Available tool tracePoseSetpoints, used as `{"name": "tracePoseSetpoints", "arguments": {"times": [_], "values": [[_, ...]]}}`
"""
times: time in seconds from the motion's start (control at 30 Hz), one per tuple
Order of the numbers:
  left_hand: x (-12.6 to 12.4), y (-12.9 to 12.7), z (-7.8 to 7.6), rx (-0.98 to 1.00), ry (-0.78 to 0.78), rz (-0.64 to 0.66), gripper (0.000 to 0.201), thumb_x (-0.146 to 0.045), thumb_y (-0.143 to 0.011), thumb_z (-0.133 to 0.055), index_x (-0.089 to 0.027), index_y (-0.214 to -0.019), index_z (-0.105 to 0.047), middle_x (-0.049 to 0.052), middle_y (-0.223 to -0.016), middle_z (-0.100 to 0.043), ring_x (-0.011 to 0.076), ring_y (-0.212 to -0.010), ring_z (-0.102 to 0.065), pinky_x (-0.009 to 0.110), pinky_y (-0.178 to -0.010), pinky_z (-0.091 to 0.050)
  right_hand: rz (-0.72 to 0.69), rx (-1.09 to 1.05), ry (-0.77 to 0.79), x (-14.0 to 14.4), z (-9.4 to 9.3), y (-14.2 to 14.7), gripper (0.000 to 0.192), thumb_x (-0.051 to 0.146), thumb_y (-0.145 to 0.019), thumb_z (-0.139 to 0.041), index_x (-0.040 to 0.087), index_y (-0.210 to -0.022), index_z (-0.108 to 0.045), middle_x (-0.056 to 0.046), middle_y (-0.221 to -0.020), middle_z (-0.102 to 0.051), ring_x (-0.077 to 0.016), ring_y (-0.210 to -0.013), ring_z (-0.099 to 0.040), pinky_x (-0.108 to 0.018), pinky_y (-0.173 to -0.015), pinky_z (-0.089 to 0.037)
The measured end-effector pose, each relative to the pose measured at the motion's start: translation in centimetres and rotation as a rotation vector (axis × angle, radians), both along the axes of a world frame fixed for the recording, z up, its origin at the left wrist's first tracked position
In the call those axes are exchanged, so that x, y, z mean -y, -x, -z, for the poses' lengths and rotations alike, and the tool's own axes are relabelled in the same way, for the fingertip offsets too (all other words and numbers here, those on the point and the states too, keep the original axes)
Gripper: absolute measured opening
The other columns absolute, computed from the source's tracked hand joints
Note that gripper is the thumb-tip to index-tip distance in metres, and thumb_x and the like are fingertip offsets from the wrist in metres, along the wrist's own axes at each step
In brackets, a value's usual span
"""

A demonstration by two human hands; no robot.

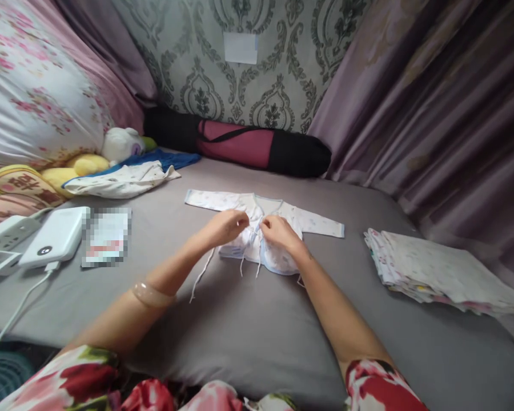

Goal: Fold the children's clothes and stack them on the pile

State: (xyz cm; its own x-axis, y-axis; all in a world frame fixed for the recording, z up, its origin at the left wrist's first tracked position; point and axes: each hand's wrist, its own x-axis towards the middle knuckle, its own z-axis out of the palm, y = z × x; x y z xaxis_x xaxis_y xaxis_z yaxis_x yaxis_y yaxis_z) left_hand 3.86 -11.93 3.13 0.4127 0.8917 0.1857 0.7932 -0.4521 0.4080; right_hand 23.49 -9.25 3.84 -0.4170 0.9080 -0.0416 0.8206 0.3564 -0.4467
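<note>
Hands meet at the middle of a small white baby wrap shirt (257, 220) that lies flat on the grey bedsheet (248, 325), its collar toward the patterned wall and its hem toward the person. The shirt's long axis runs sleeve to sleeve, straight across the person's front, so neither hand is nearer: each sits just to its own side of the front opening. The left hand (225, 226) is curled shut, pinching fabric or a tie at the shirt's left front panel; the right hand (280, 233) is likewise pinched narrow on the right panel, fingertips almost touching the left hand's. Which tie each holds is too small to tell. Several thin tie strings (202, 274) trail off the hem toward the person, the longest slanting out under the left wrist, which wears a pale bangle (153, 294).

Well to the right of the shirt lies a stack of folded printed cloths (437, 271). Beyond the shirt's left sleeve lies another small garment (122, 180), loose and unfolded, beside a plush toy (120, 142). Far to the shirt's left rests a white power bank (55, 237) with its cable.
</note>
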Motion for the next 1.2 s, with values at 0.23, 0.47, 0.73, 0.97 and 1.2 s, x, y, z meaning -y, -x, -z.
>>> {"name": "tracePoseSetpoints", "arguments": {"times": [0.23, 0.47, 0.73, 0.97, 1.2], "values": [[2.8, -3.6, 2.3, -0.072, 0.089, -0.125, 0.019, -0.032, -0.083, -0.06, -0.017, -0.095, -0.06, 0.009, -0.094, -0.064, 0.0224, -0.089, -0.06, 0.029, -0.073, -0.044, 0.054, 0.145, 0.103, 3.8, 0.6, -0.8, 0.03, 0.032, -0.085, -0.056, 0.014, -0.109, -0.057, -0.014, -0.109, -0.068, -0.0257, -0.1, -0.063, -0.029, -0.076, -0.042], [3.2, -3.0, 2.5, -0.133, 0.044, -0.273, 0.014, -0.026, -0.086, -0.051, -0.018, -0.09, -0.062, 0.008, -0.088, -0.064, 0.0202, -0.082, -0.06, 0.028, -0.07, -0.041, 0.115, 0.244, 0.051, 5.3, 0.2, 0.7, 0.036, 0.015, -0.082, -0.05, 0.006, -0.117, -0.053, -0.023, -0.113, -0.064, -0.0299, -0.103, -0.064, -0.033, -0.08, -0.046], [2.2, -2.8, 1.7, 0.101, 0.108, -0.38, 0.02, -0.022, -0.079, -0.051, -0.017, -0.083, -0.07, 0.005, -0.078, -0.07, 0.0171, -0.072, -0.06, 0.025, -0.065, -0.039, 0.155, -0.286, 0.458, 1.4, 1.5, -2.2, 0.012, 0.014, -0.074, -0.052, 0.015, -0.079, -0.063, 0.0, -0.054, -0.057, -0.0146, -0.054, -0.058, -0.022, -0.054, -0.042], [2.1, -3.9, 0.2, 0.309, 0.12, -0.39, 0.024, -0.032, -0.081, -0.053, -0.016, -0.079, -0.071, 0.004, -0.071, -0.069, 0.016, -0.065, -0.059, 0.025, -0.061, -0.04, 0.328, -0.93, 0.83, -0.2, 0.4, -3.2, 0.019, 0.008, -0.064, -0.053, 0.016, -0.078, -0.064, 0.004, -0.057, -0.057, -0.0077, -0.049, -0.05, -0.017, -0.051, -0.042], [2.4, -6.0, 2.5, 0.232, 0.11, -0.238, 0.025, -0.027, -0.086, -0.048, -0.016, -0.086, -0.071, 0.005, -0.078, -0.07, 0.0166, -0.068, -0.06, 0.025, -0.065, -0.041, 0.344, -0.957, 0.815, 0.5, 0.0, -2.0, 0.022, 0.008, -0.07, -0.053, 0.014, -0.089, -0.063, 0.008, -0.05, -0.05, -0.0063, -0.043, -0.045, -0.016, -0.045, -0.041]]}}
